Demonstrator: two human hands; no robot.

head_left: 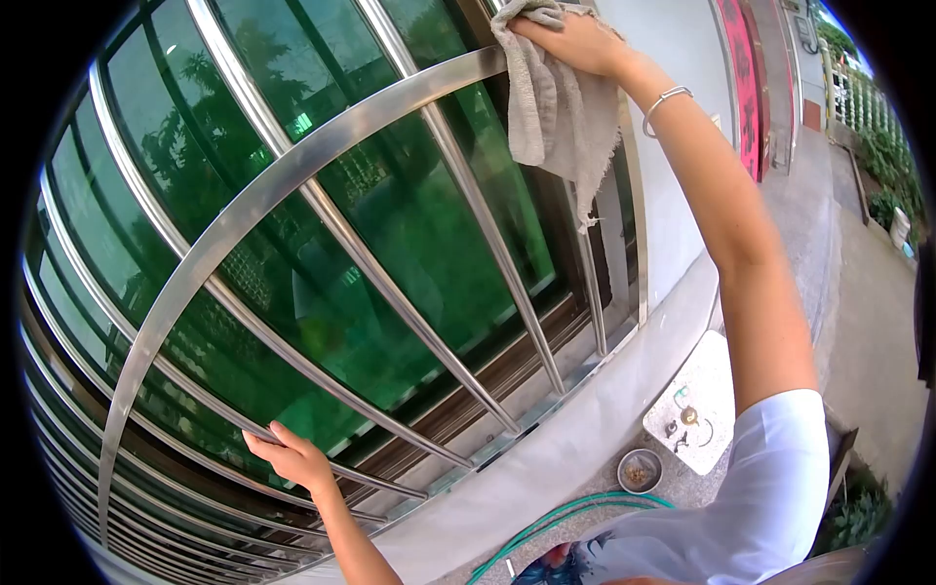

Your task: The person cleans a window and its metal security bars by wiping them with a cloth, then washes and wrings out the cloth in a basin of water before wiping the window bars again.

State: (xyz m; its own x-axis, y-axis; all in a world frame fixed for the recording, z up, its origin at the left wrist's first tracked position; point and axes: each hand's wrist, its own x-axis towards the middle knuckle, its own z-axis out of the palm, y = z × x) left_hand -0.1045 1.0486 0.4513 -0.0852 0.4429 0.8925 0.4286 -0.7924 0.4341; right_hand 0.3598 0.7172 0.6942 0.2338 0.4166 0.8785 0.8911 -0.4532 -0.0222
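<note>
My right hand is raised high and presses a grey cloth against the upper part of a steel window grille. The cloth hangs down over the flat crossbar and a round bar. A silver bangle sits on that wrist. My left hand is low on the left, with its fingers wrapped around one of the thin round bars of the grille. Green tinted glass lies behind the bars.
A pale stone sill runs under the grille. Below it lie a green hose, a small metal bowl and a white slab with small fittings. A paved walkway and plants are on the right.
</note>
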